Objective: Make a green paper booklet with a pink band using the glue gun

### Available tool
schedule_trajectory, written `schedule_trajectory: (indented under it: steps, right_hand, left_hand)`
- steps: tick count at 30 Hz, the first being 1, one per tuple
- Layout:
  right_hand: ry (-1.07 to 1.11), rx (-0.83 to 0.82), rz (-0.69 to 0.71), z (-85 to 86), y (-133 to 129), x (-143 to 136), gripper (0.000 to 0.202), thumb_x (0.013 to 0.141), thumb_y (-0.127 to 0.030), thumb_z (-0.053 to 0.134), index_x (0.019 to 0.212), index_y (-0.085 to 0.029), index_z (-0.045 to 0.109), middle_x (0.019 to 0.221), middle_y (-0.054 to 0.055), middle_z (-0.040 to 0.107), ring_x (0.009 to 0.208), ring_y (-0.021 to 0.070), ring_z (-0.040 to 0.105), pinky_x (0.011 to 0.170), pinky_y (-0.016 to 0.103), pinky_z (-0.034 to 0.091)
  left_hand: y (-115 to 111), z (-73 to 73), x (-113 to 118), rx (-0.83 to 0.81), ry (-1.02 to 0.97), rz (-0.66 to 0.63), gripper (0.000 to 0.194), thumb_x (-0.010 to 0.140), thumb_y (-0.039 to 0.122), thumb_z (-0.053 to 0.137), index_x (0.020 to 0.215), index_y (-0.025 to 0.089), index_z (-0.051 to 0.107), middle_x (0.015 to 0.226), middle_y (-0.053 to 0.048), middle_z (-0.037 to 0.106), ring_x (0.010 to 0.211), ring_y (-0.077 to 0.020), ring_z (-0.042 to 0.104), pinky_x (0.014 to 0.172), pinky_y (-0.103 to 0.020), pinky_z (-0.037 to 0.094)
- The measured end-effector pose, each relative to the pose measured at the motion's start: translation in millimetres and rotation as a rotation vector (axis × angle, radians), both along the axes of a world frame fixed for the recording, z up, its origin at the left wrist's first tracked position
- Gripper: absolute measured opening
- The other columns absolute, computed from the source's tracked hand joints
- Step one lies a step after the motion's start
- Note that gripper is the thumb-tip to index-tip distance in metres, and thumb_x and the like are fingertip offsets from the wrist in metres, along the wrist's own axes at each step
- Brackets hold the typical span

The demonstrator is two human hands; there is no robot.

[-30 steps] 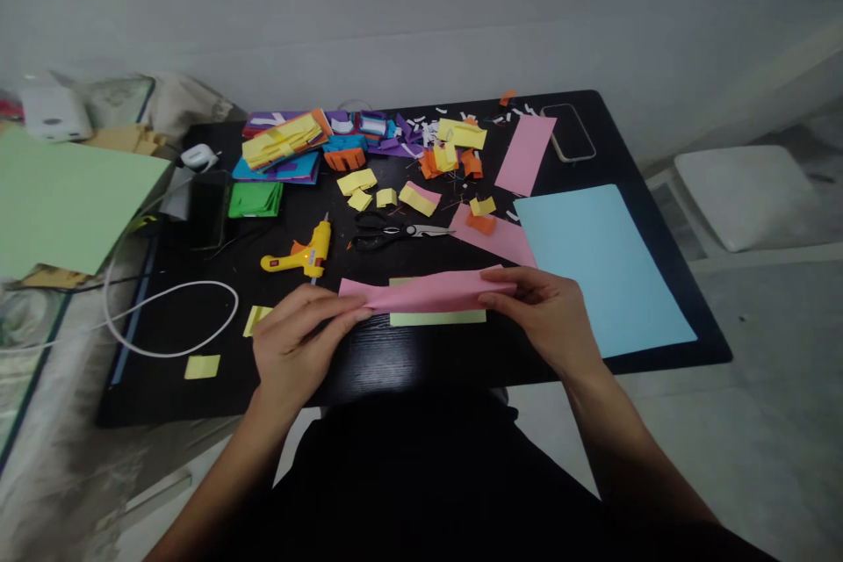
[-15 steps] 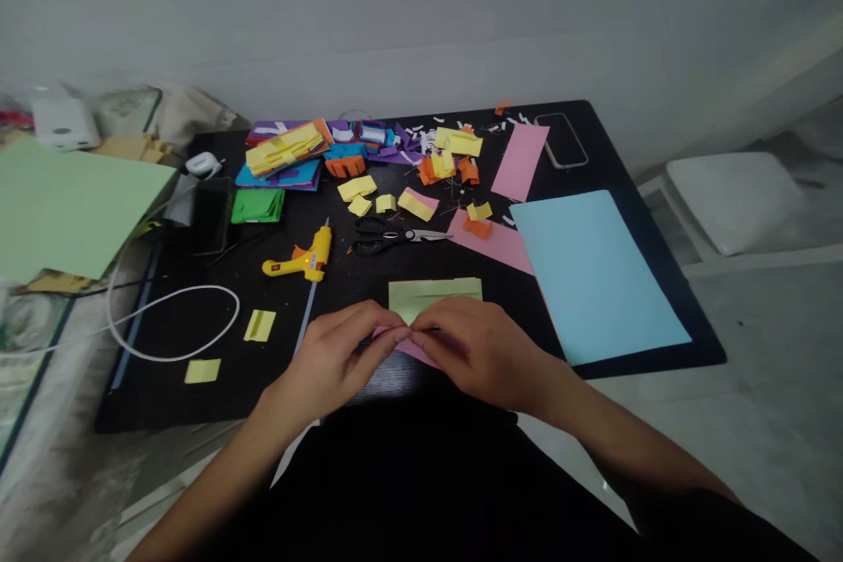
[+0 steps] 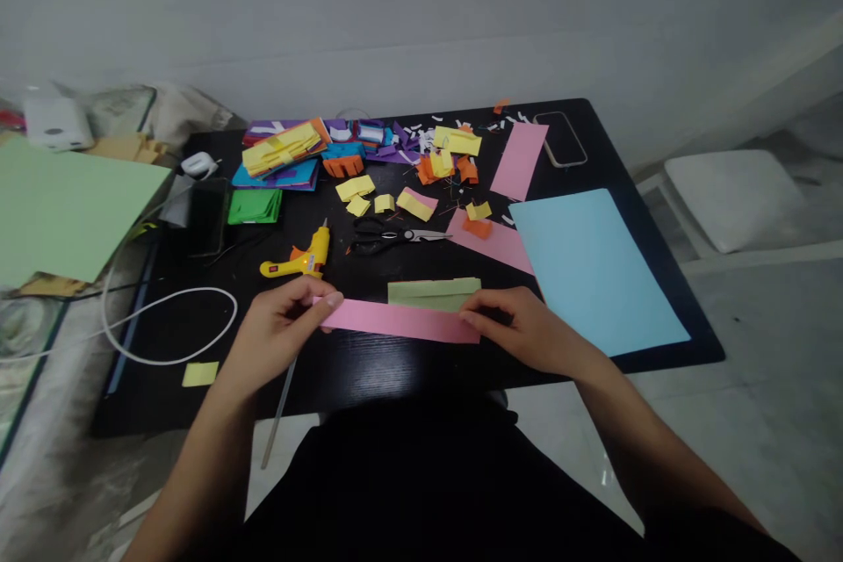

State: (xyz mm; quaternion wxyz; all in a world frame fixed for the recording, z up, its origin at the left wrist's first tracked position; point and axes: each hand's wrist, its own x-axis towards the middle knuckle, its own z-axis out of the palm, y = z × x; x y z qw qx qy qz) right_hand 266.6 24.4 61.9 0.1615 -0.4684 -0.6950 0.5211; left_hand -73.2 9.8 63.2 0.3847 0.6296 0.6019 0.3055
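Pink paper strip [image 3: 399, 321]: running crosswise, left to right
Left hand [image 3: 273, 335]: pinching left end
Right hand [image 3: 530, 334]: pinching right end

Half a second before, my hands had met near the middle of the table's [image 3: 369, 378] front edge. By this moment they had parted: my left hand [image 3: 280, 325] had gone left, my right hand [image 3: 520, 329] right, drawing the bunched pink strip [image 3: 401, 320] out straight between them. My left hand had also covered the yellow piece near the table's left front corner.
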Motion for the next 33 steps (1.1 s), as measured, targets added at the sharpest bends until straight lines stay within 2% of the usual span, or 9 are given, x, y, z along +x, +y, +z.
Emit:
schedule_trajectory:
  steps: [5,7,10,13,16,19,23,28,33]
  right_hand:
    - [-0.007,0.003,0.008,-5.8,-4.2,-2.0,0.020,0.102,-0.031,0.061,0.089,-0.020,0.074,0.084,0.000,0.074,0.077,0.0155,0.065,0.071,0.028,0.047]
    - [-0.009,0.021,0.059,-9.0,-5.7,-7.9,0.019,0.101,-0.028,0.062,0.089,-0.020,0.074,0.083,0.000,0.074,0.076,0.0151,0.065,0.071,0.028,0.046]
    - [-0.012,0.059,0.102,-13.6,-7.6,-18.8,0.019,0.100,-0.025,0.062,0.086,-0.018,0.073,0.078,0.000,0.072,0.072,0.0138,0.063,0.068,0.027,0.043]
    - [0.010,0.063,0.074,-16.7,-9.7,-27.4,0.017,0.099,-0.025,0.065,0.086,-0.018,0.074,0.075,-0.001,0.071,0.069,0.0129,0.061,0.066,0.027,0.043]
    - [0.074,-0.004,-0.054,-20.0,-11.3,-31.6,0.020,0.098,-0.031,0.069,0.084,-0.018,0.074,0.073,-0.001,0.070,0.068,0.0136,0.065,0.065,0.026,0.046]
    - [0.207,-0.213,-0.205,-25.1,-10.6,-32.9,0.028,0.095,-0.042,0.072,0.081,-0.017,0.072,0.071,0.000,0.069,0.064,0.0156,0.072,0.062,0.027,0.054]
    - [0.336,-0.449,-0.277,-31.0,-6.8,-33.4,0.036,0.083,-0.049,0.084,0.081,-0.016,0.071,0.066,0.001,0.069,0.062,0.0178,0.075,0.059,0.029,0.062]
    - [0.391,-0.468,-0.309,-31.9,-4.3,-35.7,0.039,0.073,-0.049,0.092,0.080,-0.015,0.075,0.068,0.001,0.072,0.064,0.0170,0.076,0.062,0.028,0.066]
    - [0.389,-0.435,-0.287,-32.9,-4.7,-35.9,0.036,0.075,-0.047,0.091,0.083,-0.015,0.078,0.074,0.004,0.075,0.068,0.0178,0.077,0.068,0.031,0.068]
  left_hand:
    - [0.6,2.2,-1.1,-0.028,0.179,-0.249,0.024,0.099,0.042,0.064,0.090,0.022,0.075,0.088,-0.001,0.075,0.078,-0.0153,0.067,0.068,-0.024,0.050]
    - [-1.1,3.6,10.6,-0.043,0.231,-0.374,0.023,0.102,0.039,0.060,0.096,0.023,0.076,0.095,-0.002,0.077,0.081,-0.0157,0.069,0.071,-0.025,0.050]
    - [-3.4,4.0,35.4,-0.046,0.247,-0.507,0.024,0.105,0.035,0.056,0.099,0.023,0.076,0.091,-0.001,0.076,0.080,-0.0156,0.068,0.074,-0.026,0.049]
    - [-3.2,1.3,56.1,-0.058,0.162,-0.506,0.024,0.106,0.034,0.055,0.101,0.022,0.076,0.088,-0.001,0.075,0.076,-0.0148,0.067,0.071,-0.026,0.047]
    - [-1.5,-4.7,65.0,-0.084,0.085,-0.467,0.026,0.105,0.038,0.058,0.099,0.021,0.077,0.085,-0.001,0.076,0.073,-0.0146,0.066,0.069,-0.026,0.047]
    - [-0.1,-12.6,65.7,-0.117,0.022,-0.400,0.030,0.103,0.043,0.061,0.094,0.020,0.078,0.084,-0.001,0.077,0.074,-0.0157,0.067,0.069,-0.026,0.048]
    - [0.4,-21.2,65.0,-0.165,-0.046,-0.331,0.032,0.099,0.047,0.065,0.092,0.019,0.079,0.088,-0.003,0.079,0.078,-0.0176,0.070,0.071,-0.027,0.051]
    - [1.1,-26.0,69.0,-0.259,-0.119,-0.359,0.029,0.100,0.045,0.064,0.103,0.022,0.082,0.099,-0.004,0.081,0.091,-0.0199,0.073,0.081,-0.029,0.053]
    - [1.2,-28.1,74.2,-0.326,-0.120,-0.376,0.031,0.099,0.046,0.065,0.095,0.021,0.083,0.086,-0.002,0.078,0.077,-0.0169,0.067,0.069,-0.026,0.047]
